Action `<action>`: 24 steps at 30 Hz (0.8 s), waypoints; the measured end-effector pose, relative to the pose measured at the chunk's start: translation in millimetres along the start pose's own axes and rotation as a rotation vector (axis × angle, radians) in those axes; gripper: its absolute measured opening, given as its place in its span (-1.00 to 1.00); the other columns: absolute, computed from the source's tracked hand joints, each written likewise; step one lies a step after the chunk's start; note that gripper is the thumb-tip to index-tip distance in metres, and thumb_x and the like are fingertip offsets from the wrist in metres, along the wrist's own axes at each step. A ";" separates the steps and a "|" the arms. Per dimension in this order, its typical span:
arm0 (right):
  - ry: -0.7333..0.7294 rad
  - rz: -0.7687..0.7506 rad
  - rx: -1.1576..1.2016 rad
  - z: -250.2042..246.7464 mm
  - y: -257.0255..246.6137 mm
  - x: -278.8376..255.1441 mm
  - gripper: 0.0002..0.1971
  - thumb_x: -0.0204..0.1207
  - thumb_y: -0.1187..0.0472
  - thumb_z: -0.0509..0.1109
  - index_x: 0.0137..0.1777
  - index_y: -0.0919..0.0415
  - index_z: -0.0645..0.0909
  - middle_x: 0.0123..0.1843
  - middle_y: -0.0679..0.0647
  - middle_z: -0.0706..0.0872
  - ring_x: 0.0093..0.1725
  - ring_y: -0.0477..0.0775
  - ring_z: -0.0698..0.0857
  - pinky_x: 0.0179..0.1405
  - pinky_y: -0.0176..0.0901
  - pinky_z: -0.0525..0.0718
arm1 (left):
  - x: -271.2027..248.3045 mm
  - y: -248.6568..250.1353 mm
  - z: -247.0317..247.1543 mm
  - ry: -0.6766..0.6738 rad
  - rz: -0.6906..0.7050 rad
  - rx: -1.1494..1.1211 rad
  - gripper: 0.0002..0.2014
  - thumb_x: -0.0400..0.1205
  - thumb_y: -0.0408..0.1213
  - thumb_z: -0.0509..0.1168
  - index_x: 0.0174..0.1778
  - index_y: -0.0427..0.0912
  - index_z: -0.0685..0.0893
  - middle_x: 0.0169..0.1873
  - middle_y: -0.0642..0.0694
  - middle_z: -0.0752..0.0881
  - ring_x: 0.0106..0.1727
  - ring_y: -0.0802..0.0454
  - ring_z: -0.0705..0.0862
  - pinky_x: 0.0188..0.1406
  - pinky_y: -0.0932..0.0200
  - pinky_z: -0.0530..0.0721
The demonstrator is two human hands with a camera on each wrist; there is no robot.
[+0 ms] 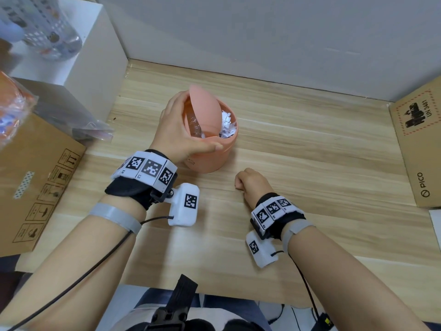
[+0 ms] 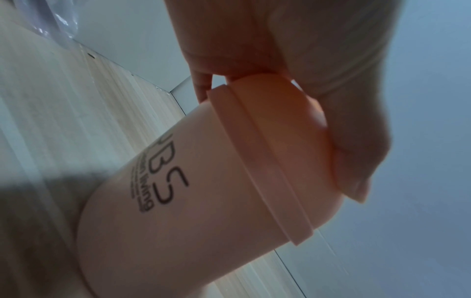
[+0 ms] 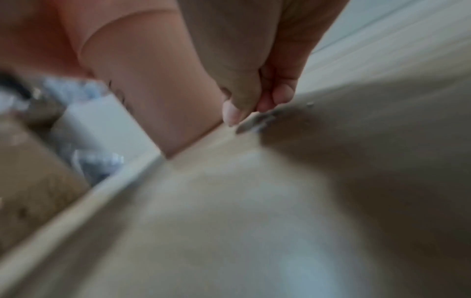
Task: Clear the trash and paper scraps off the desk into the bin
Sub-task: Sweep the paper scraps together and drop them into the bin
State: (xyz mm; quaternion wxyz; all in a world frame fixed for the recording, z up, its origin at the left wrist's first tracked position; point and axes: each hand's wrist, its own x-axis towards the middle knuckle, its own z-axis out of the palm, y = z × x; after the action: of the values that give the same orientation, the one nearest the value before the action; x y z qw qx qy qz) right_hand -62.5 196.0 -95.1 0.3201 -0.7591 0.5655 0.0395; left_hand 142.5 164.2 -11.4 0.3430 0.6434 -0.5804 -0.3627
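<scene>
A pink bin (image 1: 210, 151) stands mid-desk, its swing lid (image 1: 205, 111) tipped open. Inside lie white paper scraps (image 1: 228, 126) and a clear plastic piece (image 1: 194, 125). My left hand (image 1: 174, 132) grips the bin's top, thumb along the near rim and fingers at the far left of the lid. The left wrist view shows the bin (image 2: 203, 201) close up under that hand (image 2: 344, 100). My right hand (image 1: 250, 185) rests curled on the desk, front right of the bin. In the blurred right wrist view its thumb and forefinger (image 3: 254, 108) pinch a small pale scrap (image 3: 257, 122) on the desk.
The wooden desk (image 1: 310, 163) is hemmed in by a cardboard box (image 1: 40, 187) with a plastic bag (image 1: 78, 120) on the left. A white box (image 1: 95, 51) stands at the back left. Another cardboard box (image 1: 420, 144) sits on the right, and a wall runs behind.
</scene>
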 end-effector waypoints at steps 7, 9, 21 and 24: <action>0.579 -0.075 0.486 -89.1 -52.2 14.3 -0.91 0.43 0.41 0.34 -0.22 0.26 0.66 -0.22 0.01 0.63 -0.27 -0.15 0.52 -0.20 -0.57 0.45 | -0.4 0.6 -0.7 -0.003 0.013 -0.001 0.22 -0.13 0.25 0.51 0.53 -0.03 0.32 0.44 0.05 0.39 0.48 -0.01 0.37 0.42 0.09 0.38; 0.549 -0.057 0.526 -104.5 -64.3 22.9 -0.93 0.40 0.38 0.39 -0.21 0.25 0.69 -0.19 0.10 0.70 -0.24 -0.08 0.58 -0.24 -0.62 0.44 | -0.9 1.7 -1.1 -0.002 0.020 0.006 0.22 -0.13 0.25 0.50 0.52 -0.04 0.32 0.41 0.08 0.38 0.48 -0.01 0.36 0.42 0.10 0.37; 0.535 -0.053 0.445 -99.3 -40.1 21.3 -0.82 0.40 0.38 0.43 -0.04 0.17 0.75 -0.17 0.00 0.66 -0.25 -0.17 0.56 -0.23 -0.67 0.46 | -0.9 1.5 -1.1 -0.012 0.014 0.017 0.25 -0.14 0.27 0.48 0.54 -0.07 0.31 0.46 0.01 0.38 0.49 -0.01 0.35 0.43 0.11 0.35; 0.474 0.066 0.484 -76.2 -10.2 9.1 -0.82 0.36 0.39 0.46 -0.07 0.21 0.74 -0.29 -0.04 0.66 -0.29 -0.14 0.57 -0.25 -0.65 0.48 | -0.3 0.3 -0.9 -0.011 0.016 0.014 0.23 -0.14 0.27 0.49 0.52 -0.04 0.32 0.45 0.02 0.39 0.48 -0.02 0.37 0.42 0.09 0.37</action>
State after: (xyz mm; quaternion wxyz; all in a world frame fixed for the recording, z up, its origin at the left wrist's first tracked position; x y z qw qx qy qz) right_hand -73.2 149.5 -34.1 0.3491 -0.6305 0.6413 -0.2634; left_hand 143.1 164.5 -10.7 0.3382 0.6392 -0.5899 -0.3593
